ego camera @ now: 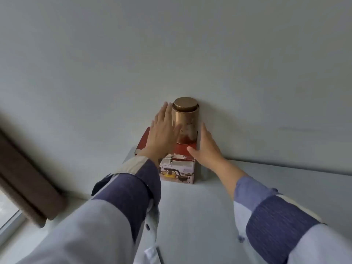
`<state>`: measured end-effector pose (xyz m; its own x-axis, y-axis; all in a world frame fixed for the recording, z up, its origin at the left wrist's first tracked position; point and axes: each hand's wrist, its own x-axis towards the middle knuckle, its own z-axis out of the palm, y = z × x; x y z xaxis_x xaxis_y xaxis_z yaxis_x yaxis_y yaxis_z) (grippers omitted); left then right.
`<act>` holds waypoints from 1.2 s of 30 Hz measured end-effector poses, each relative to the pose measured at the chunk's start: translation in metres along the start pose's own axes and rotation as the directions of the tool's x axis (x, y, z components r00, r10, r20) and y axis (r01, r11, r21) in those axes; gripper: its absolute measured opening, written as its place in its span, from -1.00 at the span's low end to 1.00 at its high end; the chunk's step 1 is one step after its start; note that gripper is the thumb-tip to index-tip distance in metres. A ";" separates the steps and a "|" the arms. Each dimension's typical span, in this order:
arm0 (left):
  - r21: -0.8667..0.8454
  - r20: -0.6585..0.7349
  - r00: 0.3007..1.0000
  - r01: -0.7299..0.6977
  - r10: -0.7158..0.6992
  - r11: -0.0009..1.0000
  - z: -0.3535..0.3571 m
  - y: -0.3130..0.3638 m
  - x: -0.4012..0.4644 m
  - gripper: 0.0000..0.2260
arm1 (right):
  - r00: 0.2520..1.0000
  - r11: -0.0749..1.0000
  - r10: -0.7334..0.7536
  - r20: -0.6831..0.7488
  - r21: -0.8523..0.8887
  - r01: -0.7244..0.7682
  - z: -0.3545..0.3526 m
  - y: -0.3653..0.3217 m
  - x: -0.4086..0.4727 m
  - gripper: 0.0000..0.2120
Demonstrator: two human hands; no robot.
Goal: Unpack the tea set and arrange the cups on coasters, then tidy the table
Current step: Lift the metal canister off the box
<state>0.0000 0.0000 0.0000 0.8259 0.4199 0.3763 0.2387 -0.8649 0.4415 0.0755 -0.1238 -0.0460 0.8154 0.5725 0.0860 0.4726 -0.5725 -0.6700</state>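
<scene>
Sleeves reach forward; left hand (162, 134) and right hand (206, 147), fingers spread flat, gripping nothing, flank the copper tin (185, 121). Tin stands between the fingertips, atop the tea set box (178, 171) against the wall, likely to steady both for lifting.

Open hands flank a copper tin (185, 122) atop the box (178, 171).

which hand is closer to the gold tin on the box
Left. The left hand lies open against the gold tin's side; the right hand sits lower, beside the box.
</scene>
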 end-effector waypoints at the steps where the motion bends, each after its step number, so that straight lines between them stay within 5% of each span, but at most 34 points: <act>1: -0.036 0.008 1.000 0.011 -0.011 0.999 0.003 -0.002 0.007 -0.40 | 1.000 0.998 -0.012 -0.027 0.063 0.013 0.008 0.000 0.008 -0.07; 5: -0.182 0.040 0.998 0.052 -0.045 0.982 0.021 -0.011 0.033 -0.37 | 0.991 0.974 0.092 -0.100 0.216 -0.069 0.037 0.005 0.031 0.00; 11: -0.432 0.046 0.996 0.088 -0.075 0.897 0.040 -0.022 0.050 -0.38 | 0.968 0.977 0.139 -0.207 0.189 -0.100 0.051 0.005 0.049 0.03; 20: -0.394 -0.009 0.999 0.039 -0.046 0.918 0.044 0.005 0.040 -0.40 | 0.969 0.924 0.169 -0.180 0.372 -0.092 0.015 0.014 0.037 -0.05; 36: -0.563 0.089 0.996 0.025 0.031 0.826 0.138 0.267 -0.037 -0.43 | 0.939 0.904 0.276 -0.205 0.387 -0.182 -0.178 0.201 -0.087 0.00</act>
<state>0.1041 -0.2847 -0.0085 0.8749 0.3672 0.3157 -0.0696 -0.5498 0.8324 0.1592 -0.3933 -0.0565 0.9647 0.2591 0.0466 0.1497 -0.3943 -0.9067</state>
